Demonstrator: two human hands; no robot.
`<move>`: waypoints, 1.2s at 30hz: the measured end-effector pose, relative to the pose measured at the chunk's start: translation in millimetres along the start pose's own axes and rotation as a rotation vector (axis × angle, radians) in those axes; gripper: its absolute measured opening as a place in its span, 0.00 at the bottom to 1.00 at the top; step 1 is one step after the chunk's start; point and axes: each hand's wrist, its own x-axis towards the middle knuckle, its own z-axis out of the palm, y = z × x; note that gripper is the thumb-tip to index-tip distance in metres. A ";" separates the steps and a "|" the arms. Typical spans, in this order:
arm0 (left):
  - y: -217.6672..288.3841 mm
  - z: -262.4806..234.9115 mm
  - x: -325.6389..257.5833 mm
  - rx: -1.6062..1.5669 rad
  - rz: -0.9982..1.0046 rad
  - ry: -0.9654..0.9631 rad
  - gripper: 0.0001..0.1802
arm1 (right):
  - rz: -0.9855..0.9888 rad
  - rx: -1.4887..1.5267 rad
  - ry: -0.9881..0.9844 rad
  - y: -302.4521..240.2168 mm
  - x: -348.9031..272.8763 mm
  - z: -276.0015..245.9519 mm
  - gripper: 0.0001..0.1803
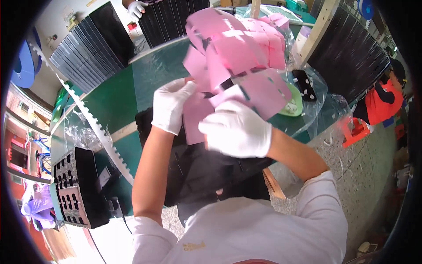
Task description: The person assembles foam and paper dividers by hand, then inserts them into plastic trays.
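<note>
- Apparently the left hand (172, 105), in a white glove, has its fingers drawn together in a pinch on the edge of the pink sheets (239, 50), probably because a fingertip grip suits something thin and floppy.
- Below the pile, the right hand (237, 130), also gloved, is curled and blurred; how far its fingers open, or whether they hold a sheet, I cannot tell.
- The sheets lie heaped on the far part of the green counter (110, 92), spilling toward both hands, presumably for easy reach.
- Black material (198, 176) lies under the forearms, at the near edge, likely there as the working spot.
- A light-green dish (298, 106) sits beside the heap, probably to gather small things.
</note>
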 end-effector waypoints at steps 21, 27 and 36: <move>-47.8 -114.2 -198.0 0.449 -0.143 0.135 0.31 | 1.402 0.899 -0.211 9.2 -68.1 22.0 0.32; -45.1 -113.2 -205.0 0.501 -0.096 0.084 0.26 | 1.360 0.575 -0.253 17.0 -42.0 47.5 0.32; -65.8 -102.4 -139.2 1.140 0.231 0.366 0.20 | 1.129 -0.234 -0.170 12.8 -88.8 57.5 0.34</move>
